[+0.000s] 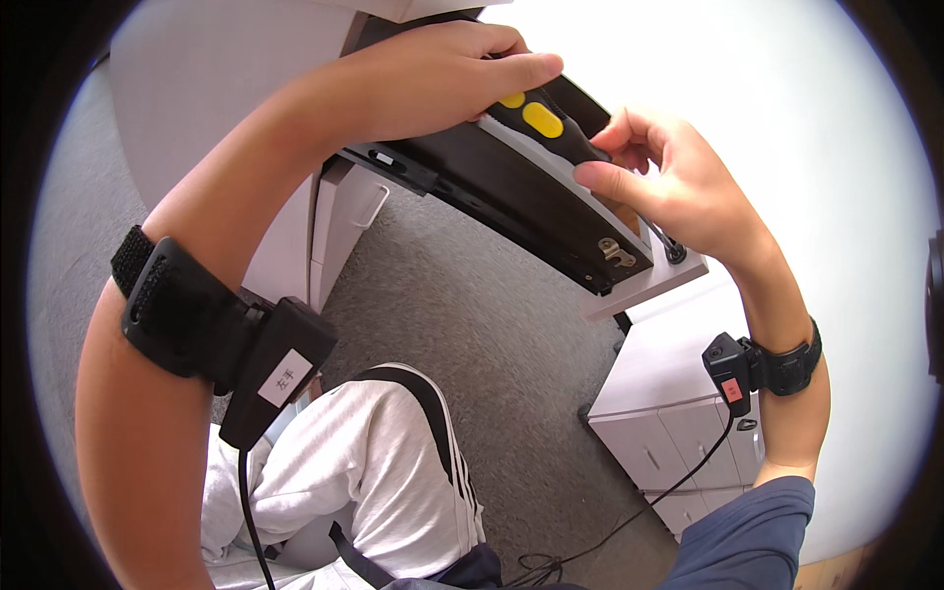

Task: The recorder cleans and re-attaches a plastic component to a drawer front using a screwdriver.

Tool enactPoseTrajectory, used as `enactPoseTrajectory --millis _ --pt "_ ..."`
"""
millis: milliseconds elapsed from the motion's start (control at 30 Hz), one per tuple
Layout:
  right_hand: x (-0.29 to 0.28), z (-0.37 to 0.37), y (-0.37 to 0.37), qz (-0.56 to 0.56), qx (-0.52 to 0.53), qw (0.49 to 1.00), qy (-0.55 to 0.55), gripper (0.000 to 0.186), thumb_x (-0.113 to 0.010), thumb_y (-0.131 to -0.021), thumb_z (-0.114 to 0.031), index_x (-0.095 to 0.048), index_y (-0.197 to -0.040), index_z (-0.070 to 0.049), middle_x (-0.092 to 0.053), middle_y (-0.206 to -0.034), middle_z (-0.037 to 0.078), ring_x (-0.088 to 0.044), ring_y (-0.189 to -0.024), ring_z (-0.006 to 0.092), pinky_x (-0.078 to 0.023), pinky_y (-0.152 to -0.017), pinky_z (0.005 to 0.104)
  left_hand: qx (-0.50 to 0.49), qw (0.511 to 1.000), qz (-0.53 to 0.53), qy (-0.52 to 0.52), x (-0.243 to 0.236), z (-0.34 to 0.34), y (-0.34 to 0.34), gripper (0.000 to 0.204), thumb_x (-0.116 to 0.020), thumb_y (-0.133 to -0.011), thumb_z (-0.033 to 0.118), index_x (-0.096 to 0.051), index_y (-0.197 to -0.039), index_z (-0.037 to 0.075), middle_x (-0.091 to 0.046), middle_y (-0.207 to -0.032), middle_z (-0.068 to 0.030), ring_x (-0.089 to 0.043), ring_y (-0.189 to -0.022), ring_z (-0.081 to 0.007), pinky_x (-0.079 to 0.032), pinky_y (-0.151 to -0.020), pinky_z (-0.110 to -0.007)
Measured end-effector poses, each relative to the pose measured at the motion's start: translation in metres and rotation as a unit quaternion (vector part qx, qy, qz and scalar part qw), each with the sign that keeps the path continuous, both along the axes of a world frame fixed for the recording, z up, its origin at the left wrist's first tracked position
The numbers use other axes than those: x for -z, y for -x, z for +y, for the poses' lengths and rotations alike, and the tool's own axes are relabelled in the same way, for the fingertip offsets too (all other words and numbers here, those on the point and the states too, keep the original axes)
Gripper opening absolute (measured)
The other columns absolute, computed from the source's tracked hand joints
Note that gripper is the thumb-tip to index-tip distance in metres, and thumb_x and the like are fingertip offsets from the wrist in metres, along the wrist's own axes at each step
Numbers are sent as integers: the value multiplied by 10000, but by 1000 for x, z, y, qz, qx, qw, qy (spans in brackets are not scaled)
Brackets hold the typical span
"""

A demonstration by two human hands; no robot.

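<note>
A screwdriver-like hand tool with a black and yellow handle (544, 120) slants across the top of the drawer-like furniture piece (511, 182). My left hand (438, 79) is closed around the handle's upper end, thumb laid along it. At the handle's front end, my right hand (678, 182) pinches with thumb and fingers. The tool's tip is hidden behind my right hand. Just below that hand, a small black round fitting (675, 253) sits on the light wooden end panel (654, 280). A metal latch plate (618, 253) is fixed on the dark inner face.
A white drawer cabinet (654, 423) stands at lower right, another pale cabinet (344, 226) with a handle at left. Grey carpet (442, 285) lies between them. Black cables (551, 562) trail from the devices strapped on my forearms. My knee (393, 442) is below.
</note>
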State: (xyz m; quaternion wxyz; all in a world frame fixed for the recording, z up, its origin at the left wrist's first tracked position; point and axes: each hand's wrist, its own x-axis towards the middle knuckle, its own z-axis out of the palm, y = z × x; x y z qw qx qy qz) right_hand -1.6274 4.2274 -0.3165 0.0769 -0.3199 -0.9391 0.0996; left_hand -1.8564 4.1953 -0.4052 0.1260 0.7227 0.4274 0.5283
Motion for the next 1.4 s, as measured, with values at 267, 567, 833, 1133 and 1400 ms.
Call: enactPoseTrajectory --millis 267,567,833,1133,1400 --pt "-9 -12 8 -23 138 988 70 447 -623 -927 -436 -703 -1013 -5 -624 -700 18 -524 -569 76 -424 -540 215 7 1000 12 7 -3 -5 2 500 -471 -963 554 -607 -988 74 -527 -752 1 -518 -703 -83 -413 -645 -219" --pt "0 -9 2 10 8 994 104 391 -659 -908 -379 -701 -972 4 -635 -719 43 -545 -610 98 -462 -593 243 -3 999 38 14 -2 -4 2 584 -488 -938 591 -634 -941 26 -536 -703 -17 -518 -654 -110 -405 -627 -251" --pt "2 -2 0 20 3 1000 -18 376 -736 -836 -308 -643 -954 37 -612 -714 43 -559 -640 108 -465 -611 251 -36 968 79 235 -35 -19 0 571 -349 -1017 517 -602 -1034 5 -584 -861 -59 -537 -795 -144 -440 -714 -275" --pt "9 3 2 73 -18 997 33 345 -700 -874 -317 -614 -956 7 -615 -719 45 -553 -634 94 -444 -557 247 1 985 60 160 -26 -14 7 556 -361 -1018 508 -600 -1003 6 -577 -832 -72 -536 -783 -166 -434 -707 -295" --pt "-7 6 1 2 39 985 168 376 -548 -986 -367 -706 -898 -38 -519 -596 -36 -454 -479 54 -401 -478 216 9 984 48 169 -30 -21 5 527 -346 -1026 492 -569 -1026 15 -554 -846 -59 -522 -785 -152 -433 -713 -287"
